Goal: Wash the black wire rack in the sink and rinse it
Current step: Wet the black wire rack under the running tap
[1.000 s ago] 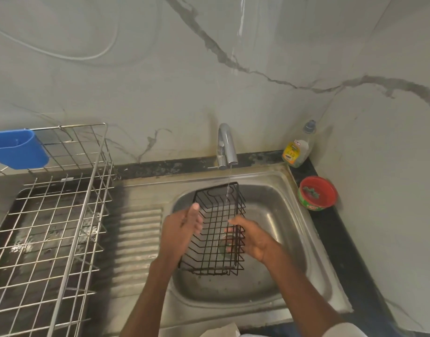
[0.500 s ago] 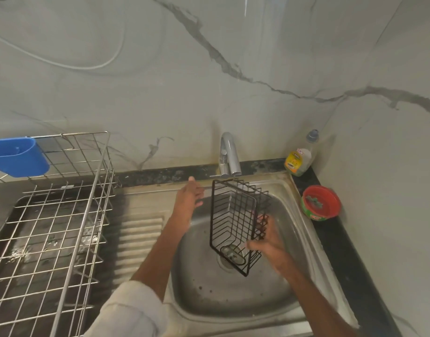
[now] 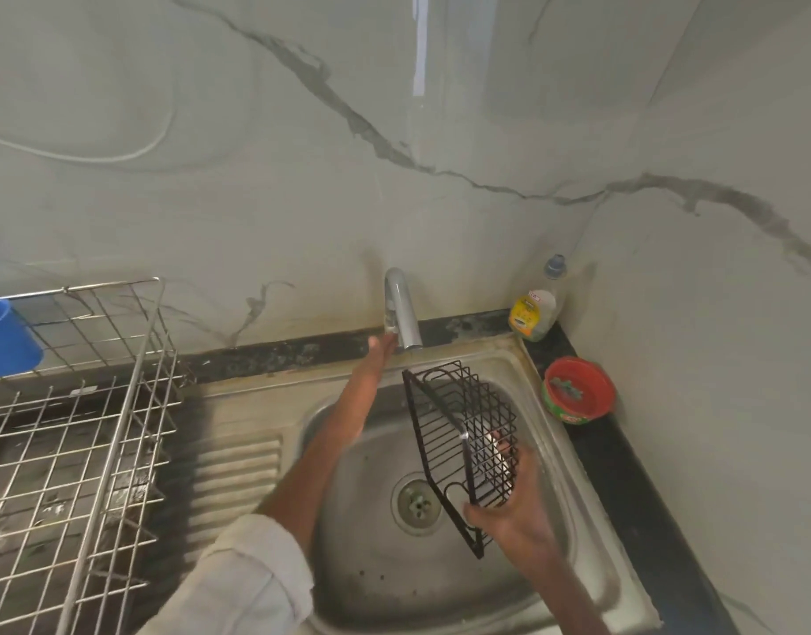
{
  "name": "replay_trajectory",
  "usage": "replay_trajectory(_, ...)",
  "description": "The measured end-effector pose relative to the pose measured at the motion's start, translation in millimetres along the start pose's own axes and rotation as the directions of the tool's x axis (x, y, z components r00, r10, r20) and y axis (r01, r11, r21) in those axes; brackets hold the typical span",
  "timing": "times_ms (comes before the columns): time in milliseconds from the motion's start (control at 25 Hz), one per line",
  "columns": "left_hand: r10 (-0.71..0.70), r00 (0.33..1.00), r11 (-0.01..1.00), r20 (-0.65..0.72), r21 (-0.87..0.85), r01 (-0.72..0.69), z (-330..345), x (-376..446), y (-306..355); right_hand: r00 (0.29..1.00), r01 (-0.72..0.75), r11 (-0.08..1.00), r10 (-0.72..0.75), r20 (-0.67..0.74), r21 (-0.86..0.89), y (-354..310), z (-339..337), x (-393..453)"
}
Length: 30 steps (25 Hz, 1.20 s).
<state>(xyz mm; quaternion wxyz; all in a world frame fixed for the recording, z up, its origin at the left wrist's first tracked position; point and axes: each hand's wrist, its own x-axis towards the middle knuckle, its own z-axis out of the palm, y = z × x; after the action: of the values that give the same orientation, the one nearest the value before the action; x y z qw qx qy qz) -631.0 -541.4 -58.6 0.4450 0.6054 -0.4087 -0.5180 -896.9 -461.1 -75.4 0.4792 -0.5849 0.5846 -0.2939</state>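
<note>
Head view: right hand point(image 3: 516, 511) fingers around black rack point(image 3: 458, 433) over steel sink point(image 3: 362, 520) (marble walls); left hand's point(image 3: 380, 355) grip unclear.

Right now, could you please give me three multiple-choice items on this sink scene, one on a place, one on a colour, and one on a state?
1. Where does the dish soap bottle stand?
A. in the back right corner of the counter
B. inside the sink
C. in the steel drying rack

2. What colour is the tub right of the sink?
A. blue
B. red
C. white

3. How is the black wire rack held?
A. flat on the sink floor
B. by both hands
C. tilted over the basin by the right hand alone

Answers: 1 A, it stands by the wall corner. 2 B, its rim and inside are red. 3 C, the left hand reaches the tap.
</note>
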Motion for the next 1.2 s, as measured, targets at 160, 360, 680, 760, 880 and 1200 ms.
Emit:
replay_trajectory(160,0.009,0.992,0.966,0.126,0.255,-0.042,-17.0,-14.3,8.4,0.994,0.093,0.990,-0.099,-0.046,-0.107,-6.5,8.8,-12.5)
replay_trajectory(360,-0.014,0.998,0.989,-0.065,0.148,0.024,-7.1,-47.3,4.8,0.969,0.224,0.935,-0.245,-0.044,-0.276,-12.1,0.2,-32.8)
replay_trajectory(680,-0.510,0.849,0.644,-0.136,-0.715,0.272,31.7,-156.7,-17.8,0.852,0.471,0.453,-0.456,0.257,-0.757,-21.9,6.4,-60.0)
replay_trajectory(760,-0.521,0.825,0.628,-0.219,-0.753,0.196,30.2,-162.2,-21.7,0.800,0.549,0.357,-0.485,0.352,-0.756,-36.9,2.0,-61.6)
replay_trajectory(880,-0.546,0.819,0.546,-0.179,-0.817,0.186,9.3,-174.2,-31.7,0.855,0.504,0.719,-0.492,0.162,-0.478,-63.6,-31.1,-58.9)
replay_trajectory(1200,-0.382,0.918,0.606,-0.106,-0.778,0.163,13.1,-175.2,-24.4,0.974,-0.222,0.929,0.222,0.035,0.294,-66.4,-57.4,-27.0)
